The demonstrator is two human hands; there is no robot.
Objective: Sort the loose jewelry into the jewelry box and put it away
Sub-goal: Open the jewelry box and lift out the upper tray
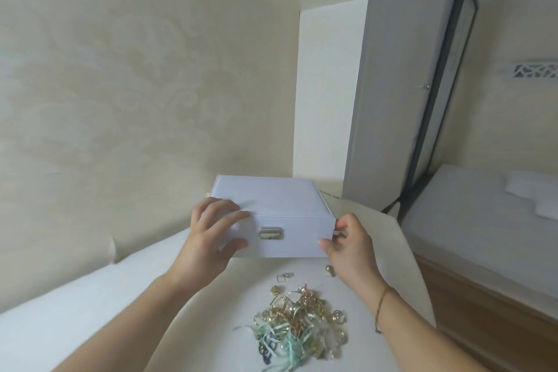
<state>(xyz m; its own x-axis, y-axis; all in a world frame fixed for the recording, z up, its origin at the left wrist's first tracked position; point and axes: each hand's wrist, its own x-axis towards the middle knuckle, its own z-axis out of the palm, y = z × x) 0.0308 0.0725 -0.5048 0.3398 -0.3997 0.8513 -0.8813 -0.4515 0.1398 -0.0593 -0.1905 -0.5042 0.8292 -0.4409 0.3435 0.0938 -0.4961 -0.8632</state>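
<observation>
A white jewelry box (271,196) with a silver clasp (271,234) on its front stands closed on the white surface. My left hand (211,238) grips its front left corner, fingers over the lid edge and thumb on the front. At the front right corner my right hand (347,248) holds the box, thumb on the front face and fingers curled round the side. A tangled pile of loose jewelry (299,323), gold chains, rings and pale green ribbon, lies in front of the box. A few single pieces (329,270) lie between the pile and the box.
The white bed-like surface (90,305) runs left to a cream patterned wall (120,100). A grey cabinet side (392,100) and a mirror (498,160) stand on the right. Wooden floor (483,311) lies beyond the right edge.
</observation>
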